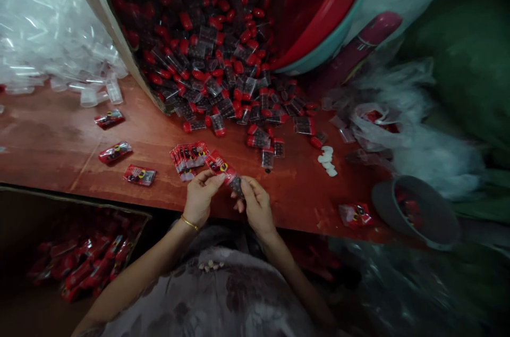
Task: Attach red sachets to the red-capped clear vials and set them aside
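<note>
My left hand [199,198], with a gold bangle at its wrist, pinches a small red printed wrapper [219,163] by its lower edge. My right hand [258,206] grips a small clear container with dark round shapes on it [236,185], right at the wrapper's lower end. Whether the container is partly inside the wrapper I cannot tell. Just beyond my left hand lies a fanned stack of the same red wrappers [187,157]. Several filled red packets, one of them a packet [139,175] nearest my left hand, are spread on the table to the left.
An open carton [153,95] spills red-capped clear containers [217,123] over the reddish table [167,193]. Clear plastic cups [113,90] heap at left. White discs [327,160], a grey bowl [434,220] and a dark red flask [358,50] stand right. A lower box holds red packets [87,265].
</note>
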The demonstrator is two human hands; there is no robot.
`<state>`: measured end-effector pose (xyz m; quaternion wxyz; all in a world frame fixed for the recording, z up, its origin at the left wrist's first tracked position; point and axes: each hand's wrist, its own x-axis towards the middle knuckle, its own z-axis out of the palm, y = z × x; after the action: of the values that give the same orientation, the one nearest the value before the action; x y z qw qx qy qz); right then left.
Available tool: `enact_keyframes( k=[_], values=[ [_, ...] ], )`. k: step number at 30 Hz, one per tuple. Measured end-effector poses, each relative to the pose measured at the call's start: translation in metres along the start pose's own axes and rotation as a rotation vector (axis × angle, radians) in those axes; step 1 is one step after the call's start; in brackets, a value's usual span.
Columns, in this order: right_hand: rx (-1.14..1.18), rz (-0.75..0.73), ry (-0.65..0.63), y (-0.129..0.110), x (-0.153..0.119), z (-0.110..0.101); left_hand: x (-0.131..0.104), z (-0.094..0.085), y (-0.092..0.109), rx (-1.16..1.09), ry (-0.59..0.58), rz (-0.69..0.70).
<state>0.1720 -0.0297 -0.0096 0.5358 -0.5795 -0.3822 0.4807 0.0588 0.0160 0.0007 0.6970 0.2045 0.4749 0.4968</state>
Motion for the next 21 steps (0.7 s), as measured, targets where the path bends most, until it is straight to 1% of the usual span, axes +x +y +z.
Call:
enact_keyframes(
  k=[2, 5, 7, 9, 11, 13, 15, 17, 19, 21],
  values=[
    [-0.015, -0.001, -0.008, -0.002, 0.001, 0.0, -0.002, 0.001, 0.0, 0.011, -0.035, 0.002],
    [-0.014, 0.008, -0.069, -0.004, 0.002, 0.001, -0.003, 0.002, 0.001, 0.031, -0.096, 0.017],
    [-0.021, 0.005, -0.101, -0.003, 0.001, 0.003, -0.002, 0.002, 0.002, 0.043, -0.115, 0.014],
    [-0.04, -0.03, -0.076, -0.001, 0.0, 0.008, -0.001, 0.003, 0.001, 0.047, -0.131, -0.005],
    [-0.037, -0.07, -0.012, 0.001, -0.002, 0.015, -0.001, 0.003, -0.001, 0.045, -0.16, -0.017],
    [-0.01, -0.079, 0.042, 0.002, -0.003, 0.022, -0.002, 0.004, -0.002, 0.048, -0.184, -0.019],
    [0.016, -0.06, 0.039, 0.002, -0.002, 0.025, -0.002, 0.005, -0.001, 0.064, -0.199, -0.021],
    [-0.012, -0.062, 0.013, 0.002, -0.002, 0.025, -0.002, 0.006, 0.005, 0.063, -0.211, -0.04],
    [-0.133, -0.138, 0.023, 0.001, -0.003, 0.023, -0.002, 0.009, 0.011, 0.029, -0.205, -0.063],
    [-0.293, -0.271, 0.081, 0.002, -0.005, 0.02, -0.002, 0.011, 0.016, -0.007, -0.187, -0.073]
  ],
)
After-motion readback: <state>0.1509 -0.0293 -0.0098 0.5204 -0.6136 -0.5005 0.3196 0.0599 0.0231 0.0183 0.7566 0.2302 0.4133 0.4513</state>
